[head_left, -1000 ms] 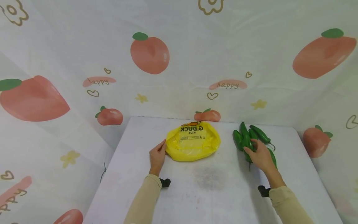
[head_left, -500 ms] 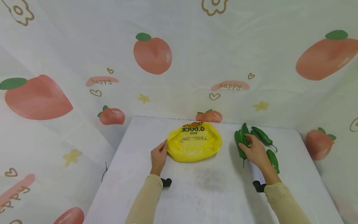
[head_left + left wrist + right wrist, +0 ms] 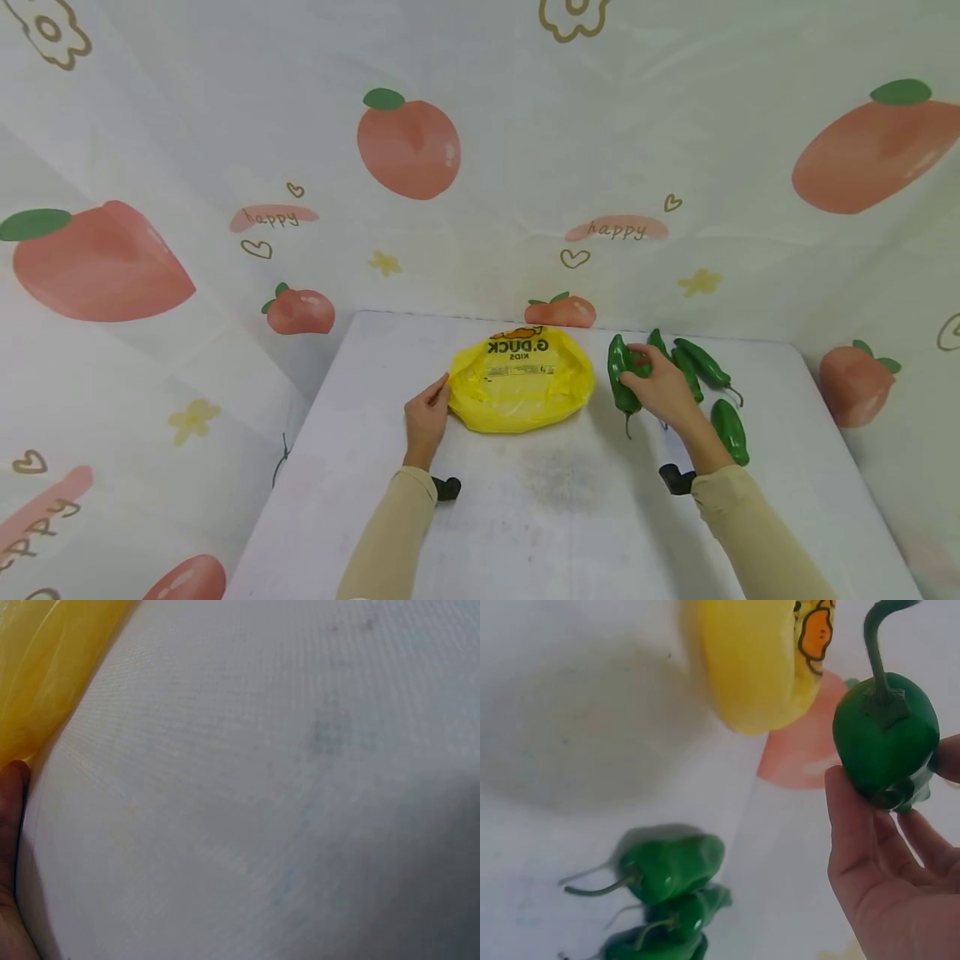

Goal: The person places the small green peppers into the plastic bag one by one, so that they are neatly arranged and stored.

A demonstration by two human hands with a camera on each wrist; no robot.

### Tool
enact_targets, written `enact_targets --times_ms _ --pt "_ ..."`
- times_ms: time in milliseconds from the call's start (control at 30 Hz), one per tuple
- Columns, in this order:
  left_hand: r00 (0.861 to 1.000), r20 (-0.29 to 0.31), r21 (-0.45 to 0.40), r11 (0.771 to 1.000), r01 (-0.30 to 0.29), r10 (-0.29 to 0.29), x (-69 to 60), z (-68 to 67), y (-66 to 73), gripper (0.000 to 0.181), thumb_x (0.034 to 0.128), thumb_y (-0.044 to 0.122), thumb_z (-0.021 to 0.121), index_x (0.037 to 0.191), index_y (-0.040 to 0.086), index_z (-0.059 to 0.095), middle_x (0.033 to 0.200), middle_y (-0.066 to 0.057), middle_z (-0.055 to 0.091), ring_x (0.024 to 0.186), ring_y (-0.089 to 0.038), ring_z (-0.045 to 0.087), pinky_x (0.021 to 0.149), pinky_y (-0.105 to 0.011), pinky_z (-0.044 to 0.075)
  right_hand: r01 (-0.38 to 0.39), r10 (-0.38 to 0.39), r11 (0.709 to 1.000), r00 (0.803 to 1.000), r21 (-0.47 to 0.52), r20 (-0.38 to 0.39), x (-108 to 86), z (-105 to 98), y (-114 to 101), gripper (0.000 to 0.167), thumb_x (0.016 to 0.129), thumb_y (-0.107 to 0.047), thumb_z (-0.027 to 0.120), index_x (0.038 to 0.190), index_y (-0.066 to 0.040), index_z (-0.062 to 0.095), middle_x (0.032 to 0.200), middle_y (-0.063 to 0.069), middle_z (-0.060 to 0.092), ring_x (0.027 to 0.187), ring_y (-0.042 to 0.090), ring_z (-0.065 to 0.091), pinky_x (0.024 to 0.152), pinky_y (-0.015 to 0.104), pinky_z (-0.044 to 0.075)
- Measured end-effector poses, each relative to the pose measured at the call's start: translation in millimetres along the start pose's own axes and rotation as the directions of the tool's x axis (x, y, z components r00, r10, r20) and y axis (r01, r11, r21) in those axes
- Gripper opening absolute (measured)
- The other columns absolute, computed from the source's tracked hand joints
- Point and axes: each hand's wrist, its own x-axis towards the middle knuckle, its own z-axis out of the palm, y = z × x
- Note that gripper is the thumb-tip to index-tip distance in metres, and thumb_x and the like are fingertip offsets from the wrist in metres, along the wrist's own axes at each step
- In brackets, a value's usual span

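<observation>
My left hand pinches the left rim of a yellow plastic bag, which lies on the table with its mouth spread open. Thumb and fingers of my right hand hold a green pepper just right of the bag, stem pointing toward me. The right wrist view shows that pepper close up. More green shows behind it between the fingers; I cannot tell whether this is a second pepper. In the left wrist view only an edge of the bag and part of my left hand appear.
Several other green peppers lie right of my right hand, among them a far one and a nearer one. The white table meets a fruit-printed cloth backdrop at its back edge.
My right hand has taken hold of a pepper from the pile and carried it left toward the bag. My left hand keeps its grip on the rim.
</observation>
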Motion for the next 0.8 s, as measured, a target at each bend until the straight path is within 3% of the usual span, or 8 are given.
enact_targets --times_ms 167,333,533,800 --pt "1.000 0.001 0.010 1.000 0.004 -0.004 -0.6 0.8 1.6 0.031 0.0997 0.027 0.066 0.130 0.023 0.072 0.127 -0.007 0.073 0.093 -0.015 0.072 0.068 -0.016 0.058 0.024 -0.024 0.999 1.000 0.034 0.002 6.0 6 -8 0.063 0.097 -0.029 0.063 0.152 -0.006 0.042 0.134 0.027 0.058 0.084 0.027 0.062 0.068 0.028 0.054" --pt "1.000 -0.010 0.011 1.000 0.010 -0.010 -0.2 0.6 3.9 0.030 0.0994 0.025 0.067 0.129 0.022 0.073 0.126 -0.007 0.074 0.090 -0.015 0.071 0.067 -0.016 0.058 0.016 -0.021 0.996 0.998 0.086 0.065 13.5 13 -20 0.071 0.098 -0.034 0.066 0.157 -0.008 0.037 0.139 0.028 0.056 0.099 0.034 0.071 0.074 0.035 0.064" --pt "1.000 0.004 0.014 1.000 0.024 -0.024 1.1 1.2 2.5 0.032 0.1000 0.027 0.065 0.131 0.024 0.071 0.129 -0.007 0.072 0.093 -0.015 0.071 0.070 -0.016 0.059 -0.010 -0.001 0.994 0.995 0.110 0.098 20.9 23 -33 0.072 0.099 -0.036 0.066 0.159 -0.012 0.035 0.140 0.026 0.055 0.101 0.035 0.070 0.077 0.038 0.064" --pt "0.999 -0.007 0.001 0.999 0.034 -0.034 0.0 1.8 0.0 0.031 0.0990 0.027 0.067 0.129 0.024 0.072 0.127 -0.008 0.073 0.093 -0.014 0.072 0.069 -0.015 0.058 0.013 -0.027 0.992 0.994 0.124 0.110 28.6 39 -44 0.072 0.098 -0.034 0.068 0.159 -0.012 0.037 0.136 0.024 0.058 0.101 0.033 0.071 0.073 0.033 0.064"
